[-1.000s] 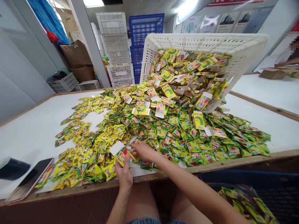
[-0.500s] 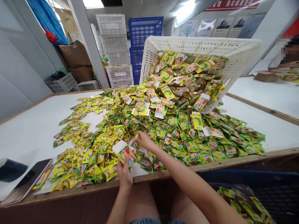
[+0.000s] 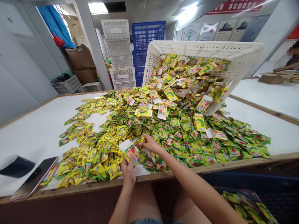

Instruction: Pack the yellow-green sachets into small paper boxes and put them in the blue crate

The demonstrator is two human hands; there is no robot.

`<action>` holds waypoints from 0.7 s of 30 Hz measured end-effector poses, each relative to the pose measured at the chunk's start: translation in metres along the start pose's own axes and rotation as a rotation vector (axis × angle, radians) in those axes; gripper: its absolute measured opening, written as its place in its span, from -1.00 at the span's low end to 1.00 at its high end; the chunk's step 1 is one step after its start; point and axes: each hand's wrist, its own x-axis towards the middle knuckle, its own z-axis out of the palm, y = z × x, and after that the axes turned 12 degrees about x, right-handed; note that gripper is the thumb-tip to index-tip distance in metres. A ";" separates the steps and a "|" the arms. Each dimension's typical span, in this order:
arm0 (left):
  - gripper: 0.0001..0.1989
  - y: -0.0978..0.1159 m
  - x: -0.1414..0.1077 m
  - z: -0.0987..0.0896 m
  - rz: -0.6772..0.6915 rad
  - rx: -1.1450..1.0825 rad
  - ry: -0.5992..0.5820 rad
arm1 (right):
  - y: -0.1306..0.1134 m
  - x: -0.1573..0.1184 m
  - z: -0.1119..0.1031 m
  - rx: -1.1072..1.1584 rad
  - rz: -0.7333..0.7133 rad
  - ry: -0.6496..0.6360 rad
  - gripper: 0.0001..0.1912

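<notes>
My left hand [image 3: 129, 171] grips a small yellow and green printed carton [image 3: 131, 154], tilted, with its white end flap raised. Just to the right, my right hand [image 3: 150, 144] pinches a small yellow-green sachet [image 3: 140, 142] between thumb and fingers, close beside the carton's upper right. Around both hands spreads a heap of sachets, yellower on the left [image 3: 98, 155] and greener on the right [image 3: 187, 146]. Several cartons, among them a yellow one [image 3: 199, 122], lie on top of the heap.
A white crate [image 3: 205, 46] tipped toward me spills cartons onto the white table. A phone [image 3: 37, 175] and a dark cup [image 3: 17, 166] stand at the left. Below right is a blue crate [image 3: 233, 179] with filled cartons. A wooden rim [image 3: 93, 186] edges the table. Another person sits far right.
The view has shifted slightly, so everything appears a little lower and farther right. The sachet in my right hand shows more fully. My left hand keeps hold of the carton.
</notes>
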 end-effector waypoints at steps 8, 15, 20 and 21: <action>-0.58 -0.003 -0.001 -0.003 -0.036 0.068 -0.098 | 0.000 -0.042 -0.022 0.370 -0.021 -0.036 -0.86; -0.62 -0.006 -0.001 -0.004 -0.009 0.151 -0.141 | 0.002 -0.046 -0.021 0.288 -0.003 0.079 -0.90; -0.61 -0.006 0.001 -0.003 0.015 0.233 -0.164 | -0.003 -0.051 -0.013 0.306 -0.059 -0.045 -0.78; -0.62 -0.005 0.001 -0.003 0.016 0.241 -0.177 | -0.003 -0.052 -0.014 0.299 -0.071 -0.063 -0.77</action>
